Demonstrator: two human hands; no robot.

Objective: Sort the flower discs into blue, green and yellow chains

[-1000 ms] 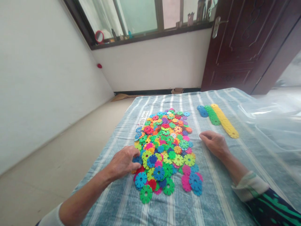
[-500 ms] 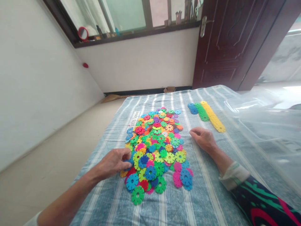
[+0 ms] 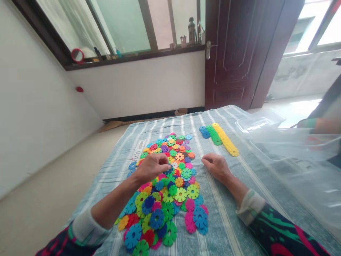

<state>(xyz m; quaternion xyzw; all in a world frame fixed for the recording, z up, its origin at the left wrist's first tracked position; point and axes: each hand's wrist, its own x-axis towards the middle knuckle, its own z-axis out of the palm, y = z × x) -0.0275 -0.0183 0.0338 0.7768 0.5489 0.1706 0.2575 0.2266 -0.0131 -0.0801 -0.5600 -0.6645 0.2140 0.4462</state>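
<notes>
A heap of coloured plastic snowflake discs (image 3: 170, 185) lies on a blue striped cloth (image 3: 229, 227). My left hand (image 3: 152, 166) hovers over the middle of the heap, fingers pinched together on a disc I cannot name by colour. My right hand (image 3: 217, 166) rests on the cloth just right of the heap, fingers curled in loosely, nothing visible in them. Farther back right, three rows of sorted discs lie side by side: blue (image 3: 205, 132), green (image 3: 214, 135) and yellow (image 3: 226, 140).
A clear plastic box and sheet (image 3: 287, 156) cover the cloth's right side. Behind stand a dark wooden door (image 3: 239, 53), a white wall and a window sill with small items. Bare floor (image 3: 48, 185) lies to the left. Another person's sleeve (image 3: 319, 124) shows at the far right.
My left hand moved from the heap's left edge up to its middle and pinched. The camera swung right and up; my right hand barely shifted.
</notes>
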